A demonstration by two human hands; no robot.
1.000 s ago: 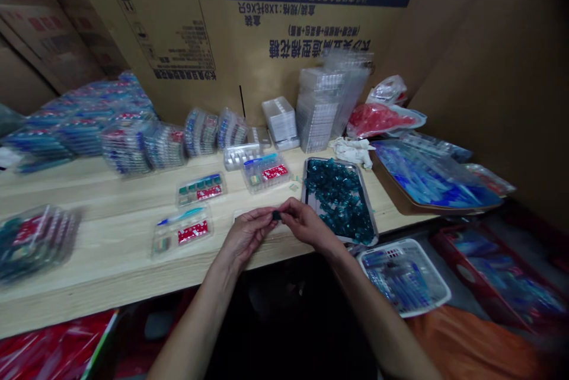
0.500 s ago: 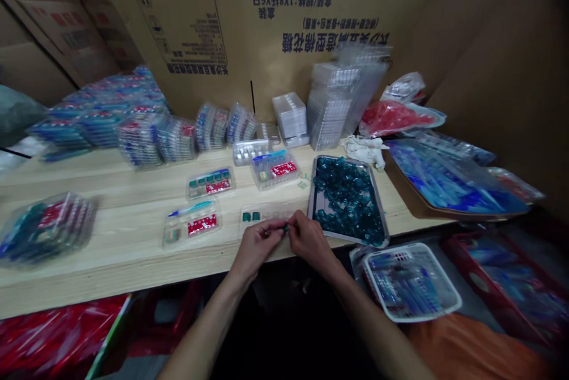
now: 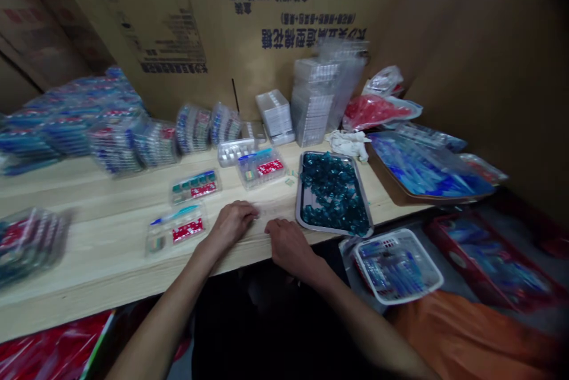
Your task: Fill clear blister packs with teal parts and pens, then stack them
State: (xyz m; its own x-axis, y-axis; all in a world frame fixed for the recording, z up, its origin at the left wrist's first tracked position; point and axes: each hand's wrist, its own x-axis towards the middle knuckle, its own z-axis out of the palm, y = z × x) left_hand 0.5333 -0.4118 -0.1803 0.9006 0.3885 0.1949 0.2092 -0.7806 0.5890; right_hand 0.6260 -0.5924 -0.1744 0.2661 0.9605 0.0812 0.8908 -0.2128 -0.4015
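My left hand (image 3: 234, 221) lies over the left part of a clear plastic tray (image 3: 271, 209), its fingers bent together; what they hold, if anything, is hidden. At the tray's near right side is my right hand (image 3: 287, 240), fingers curled, their contents also hidden. A metal tray (image 3: 370, 227) of dark teal pieces (image 3: 333, 187) stands just right of my hands. Left of them sits an open pack (image 3: 178, 229) with a blue stick and a red card. Behind it is a pack with teal pieces (image 3: 194, 185), and farther right another filled pack (image 3: 262, 168).
Stacked clear trays (image 3: 313, 101) and filled packs (image 3: 157, 141) line the back by a large carton (image 3: 178, 18). A white glove (image 3: 349, 144) and a box of blue packets (image 3: 427, 166) are right. A white basket (image 3: 438, 282) sits below the table edge.
The view has shifted, so the table's things appear farther left. My hands have moved apart from each other, and my left hand now covers the left part of the clear tray.
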